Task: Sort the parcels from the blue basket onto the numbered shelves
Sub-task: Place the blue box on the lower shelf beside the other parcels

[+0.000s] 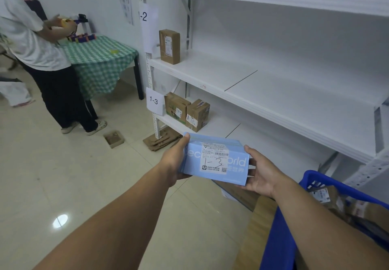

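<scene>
Grip: both hands grasp one parcel, held in the air in front of the shelving, above the floor and touching no shelf. The left hand (pixel 174 162) clasps the left short end, thumb over the top edge; the right hand (pixel 262 174) cups the right end from below and beside.

Item: light blue parcel (pixel 214 160), flat rectangular carton, white shipping label on its upper face with "1-3" handwritten across it. Judged light and stiff (it keeps its shape under an end-to-end hold); the printed card looks smooth, so possibly slippery. The two short ends seem the sound places to hold it, leaving the label readable.

Destination, as judged: the shelf tagged by the "1-3" sign (pixel 154 101) at its front left corner. That lower shelf (pixel 212 126) carries two brown boxes (pixel 187 110) upright, touching each other, near its left end; the rest of it is bare.

The shelf above (pixel 252 84) has one upright brown box (pixel 169 46) at its left rear corner.

Container: blue basket (pixel 341 185), at the person's right, holds several more labelled brown parcels (number cannot be told).
</scene>
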